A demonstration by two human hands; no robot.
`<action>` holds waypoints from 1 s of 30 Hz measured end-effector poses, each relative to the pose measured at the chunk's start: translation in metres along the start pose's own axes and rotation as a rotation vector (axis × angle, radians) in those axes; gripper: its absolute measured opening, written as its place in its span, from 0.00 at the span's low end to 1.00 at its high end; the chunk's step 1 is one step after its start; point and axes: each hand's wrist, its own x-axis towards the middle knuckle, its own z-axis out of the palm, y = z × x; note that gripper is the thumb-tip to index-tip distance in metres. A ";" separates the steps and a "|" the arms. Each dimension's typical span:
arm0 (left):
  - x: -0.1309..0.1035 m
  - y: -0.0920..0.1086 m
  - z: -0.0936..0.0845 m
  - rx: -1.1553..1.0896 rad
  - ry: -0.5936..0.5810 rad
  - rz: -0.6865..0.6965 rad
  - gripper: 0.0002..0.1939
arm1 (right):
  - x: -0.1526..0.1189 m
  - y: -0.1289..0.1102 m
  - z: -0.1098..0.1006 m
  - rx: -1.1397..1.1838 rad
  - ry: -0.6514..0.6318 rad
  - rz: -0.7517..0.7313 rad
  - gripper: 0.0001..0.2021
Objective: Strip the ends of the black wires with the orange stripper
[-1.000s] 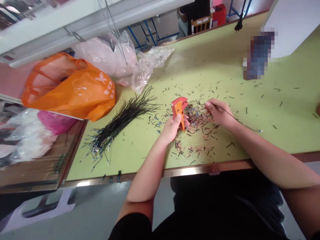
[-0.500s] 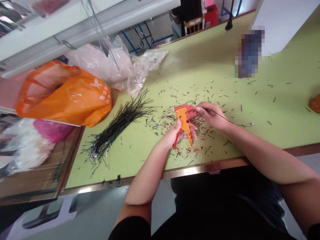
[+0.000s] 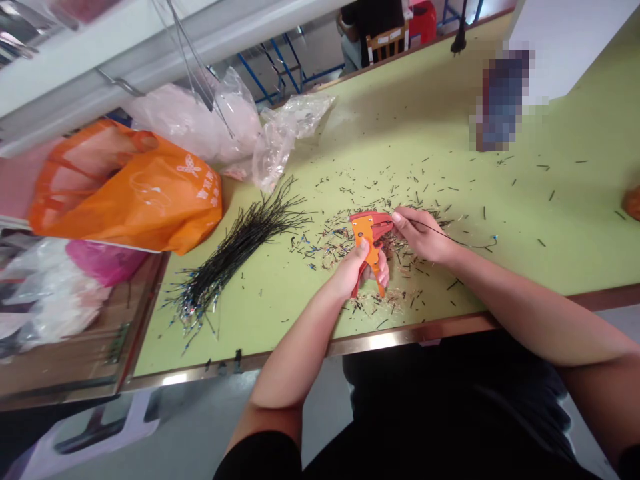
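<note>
Holding an orange-and-red hand tool [image 3: 365,233] in the left hand [image 3: 351,270], curled closed around handles splayed at their lower ends. Pinching a black wire [image 3: 473,247] between thumb and fingertips of the right hand [image 3: 423,235], right at the tool's red nose; cannot tell its exact fit there. Running back across the right hand to a small blue tip [image 3: 495,238]. Scattered beneath and around both hands, loose clippings [image 3: 401,248] on the green surface [image 3: 273,300]. Farther out, left of the left hand, a slanting bundle of black wires [image 3: 235,250]. Beyond that bundle, up and left from the left hand, an orange bag [image 3: 170,193] and crumpled clear plastic [image 3: 275,150]. Farthest, ahead of both hands, a seated person [image 3: 367,23].
</note>
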 end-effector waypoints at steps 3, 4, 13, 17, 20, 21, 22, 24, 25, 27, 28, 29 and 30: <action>0.002 -0.001 0.005 0.031 0.053 0.027 0.40 | -0.001 -0.002 0.002 0.007 0.021 0.000 0.31; 0.002 -0.001 0.007 0.042 0.068 0.038 0.40 | -0.001 -0.002 0.003 0.011 0.031 0.002 0.31; 0.005 -0.013 0.014 -0.026 0.153 0.091 0.40 | -0.003 -0.007 0.015 0.095 0.136 0.068 0.32; 0.005 -0.009 0.016 -0.123 0.144 0.064 0.41 | 0.000 -0.012 0.016 0.070 0.207 0.052 0.32; 0.002 -0.001 0.017 -0.202 0.120 0.024 0.44 | 0.002 -0.015 0.013 0.064 0.253 0.027 0.32; 0.001 0.001 0.018 -0.215 0.112 0.019 0.46 | 0.001 -0.016 0.013 0.061 0.263 0.019 0.31; 0.000 0.002 0.019 -0.219 0.098 0.015 0.47 | 0.001 -0.017 0.013 0.058 0.272 0.010 0.31; -0.001 0.002 0.022 -0.224 0.064 0.011 0.50 | -0.001 -0.020 0.014 0.051 0.297 -0.007 0.31; -0.001 0.001 0.024 -0.228 0.045 0.009 0.51 | -0.002 -0.022 0.015 0.049 0.313 -0.013 0.30; -0.002 0.000 0.024 -0.231 0.008 0.003 0.52 | -0.004 -0.023 0.015 0.046 0.332 -0.016 0.30; -0.003 0.001 0.023 -0.233 0.000 0.013 0.52 | -0.005 -0.022 0.012 0.040 0.341 -0.016 0.29; -0.005 0.004 0.020 -0.243 0.013 0.039 0.51 | -0.004 -0.021 0.007 0.029 0.361 -0.014 0.29; -0.007 0.009 0.015 -0.265 0.051 0.087 0.49 | -0.003 -0.018 -0.001 0.015 0.403 -0.012 0.29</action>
